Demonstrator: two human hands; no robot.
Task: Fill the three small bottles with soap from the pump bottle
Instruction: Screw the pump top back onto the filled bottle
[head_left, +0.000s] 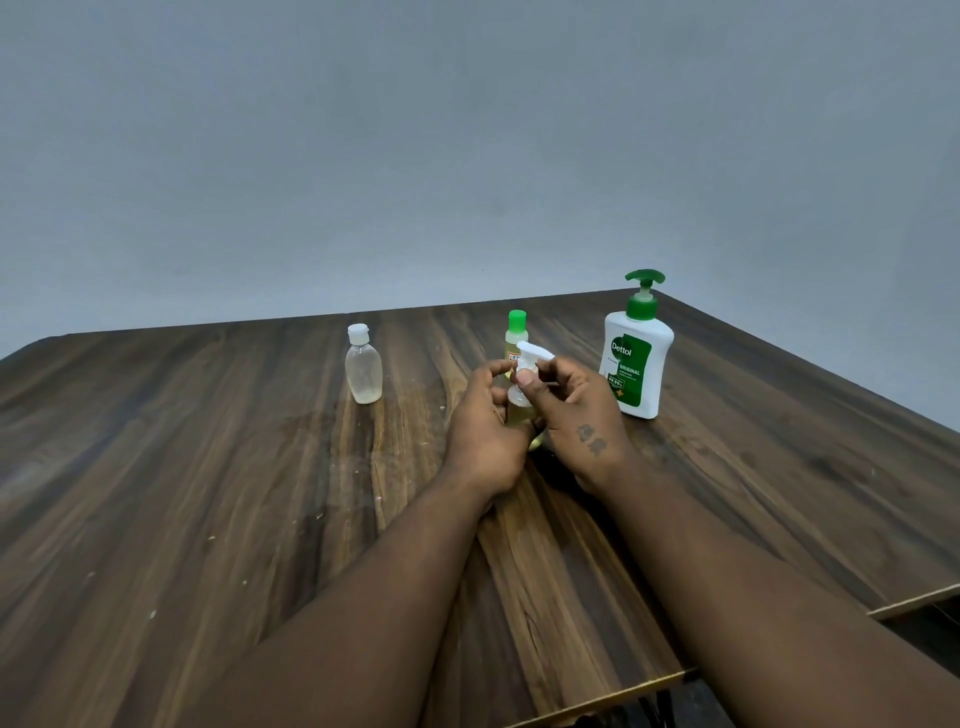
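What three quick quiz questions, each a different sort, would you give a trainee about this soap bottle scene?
1. Multiple choice: the left hand and right hand together hold A the large pump bottle, B the small bottle with the white spray top, C the green-capped bottle.
2. True or false: the large pump bottle lies on its side on the table.
3. Fill in: the clear bottle standing alone on the left has a ____ cap.
Key: 1 B; 2 false; 3 white.
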